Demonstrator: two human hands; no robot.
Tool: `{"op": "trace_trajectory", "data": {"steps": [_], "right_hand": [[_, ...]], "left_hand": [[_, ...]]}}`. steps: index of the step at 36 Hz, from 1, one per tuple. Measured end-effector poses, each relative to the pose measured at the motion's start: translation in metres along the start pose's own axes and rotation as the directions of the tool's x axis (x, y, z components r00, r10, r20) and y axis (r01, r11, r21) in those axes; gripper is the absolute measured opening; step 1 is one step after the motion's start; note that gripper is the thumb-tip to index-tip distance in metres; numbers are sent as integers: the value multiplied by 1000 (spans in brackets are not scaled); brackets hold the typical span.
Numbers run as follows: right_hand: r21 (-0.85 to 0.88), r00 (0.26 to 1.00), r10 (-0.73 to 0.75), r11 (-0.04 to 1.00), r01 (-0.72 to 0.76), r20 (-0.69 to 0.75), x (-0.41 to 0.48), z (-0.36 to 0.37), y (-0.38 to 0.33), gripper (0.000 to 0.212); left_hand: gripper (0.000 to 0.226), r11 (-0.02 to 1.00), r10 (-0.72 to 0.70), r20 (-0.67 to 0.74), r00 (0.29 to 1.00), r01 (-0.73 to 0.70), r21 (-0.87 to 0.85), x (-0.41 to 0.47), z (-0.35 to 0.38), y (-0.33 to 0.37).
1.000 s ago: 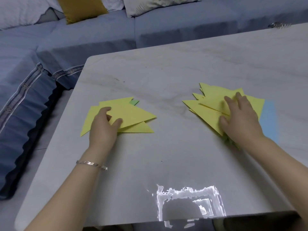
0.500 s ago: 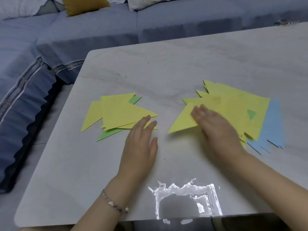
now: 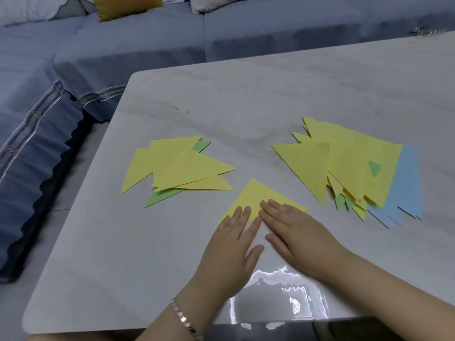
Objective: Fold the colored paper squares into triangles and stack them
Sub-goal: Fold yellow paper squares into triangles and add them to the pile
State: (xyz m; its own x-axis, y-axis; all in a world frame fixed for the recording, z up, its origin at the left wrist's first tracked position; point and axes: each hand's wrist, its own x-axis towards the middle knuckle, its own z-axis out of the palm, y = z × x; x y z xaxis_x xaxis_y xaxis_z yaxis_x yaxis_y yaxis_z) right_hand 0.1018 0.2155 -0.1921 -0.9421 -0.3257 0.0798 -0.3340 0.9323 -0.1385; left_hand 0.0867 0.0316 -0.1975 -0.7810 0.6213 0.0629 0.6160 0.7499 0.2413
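A yellow paper sheet point(image 3: 256, 195) lies near the table's front middle, one corner pointing away from me. My left hand point(image 3: 231, 252) and my right hand point(image 3: 298, 237) rest flat on its near part, fingers spread, covering most of it. To the left lies a pile of folded triangles point(image 3: 182, 168), yellow over green. On the right is a loose pile of papers point(image 3: 344, 163), mostly yellow, with green tips and blue sheets point(image 3: 403, 193) showing beneath.
The pale marble table point(image 3: 246, 102) has a rounded corner at the far left and a glossy glare patch at the front edge. A blue sofa point(image 3: 73, 70) with cushions runs along the far and left sides.
My right hand pulled a yellow sheet from the right pile to the front middle. My left hand left the folded pile and came to rest on that sheet.
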Motion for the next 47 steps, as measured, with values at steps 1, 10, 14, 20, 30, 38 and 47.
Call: {"op": "trace_trajectory", "data": {"steps": [1, 10, 14, 20, 30, 38, 47], "right_hand": [[0, 1000, 7, 1000, -7, -1, -2, 0, 1, 64], [-35, 985, 153, 987, -156, -80, -26, -10, 18, 67], [-54, 970, 219, 973, -225, -105, -38, -17, 37, 69], [-84, 958, 236, 964, -252, -162, -34, -14, 33, 71], [-63, 950, 262, 959, -276, -171, -35, -10, 32, 70], [-52, 946, 266, 959, -279, -184, -34, -12, 31, 69], [-10, 944, 261, 963, -269, -199, -32, -9, 34, 72]], "left_hand": [[61, 1000, -11, -2, 1000, 11, -15, 0, 0, 1], [61, 997, -51, -33, 998, 49, -57, 3, -6, 5], [63, 998, -61, -62, 996, 60, -25, 3, -6, 7], [54, 996, -63, -70, 996, 67, 59, 19, -4, 28], [44, 986, 106, -214, 971, -74, 152, 24, -1, 28], [38, 983, 94, -258, 962, -49, 175, -7, -15, -14], [40, 945, -301, -261, 917, 324, 48, -3, -38, -15]]}}
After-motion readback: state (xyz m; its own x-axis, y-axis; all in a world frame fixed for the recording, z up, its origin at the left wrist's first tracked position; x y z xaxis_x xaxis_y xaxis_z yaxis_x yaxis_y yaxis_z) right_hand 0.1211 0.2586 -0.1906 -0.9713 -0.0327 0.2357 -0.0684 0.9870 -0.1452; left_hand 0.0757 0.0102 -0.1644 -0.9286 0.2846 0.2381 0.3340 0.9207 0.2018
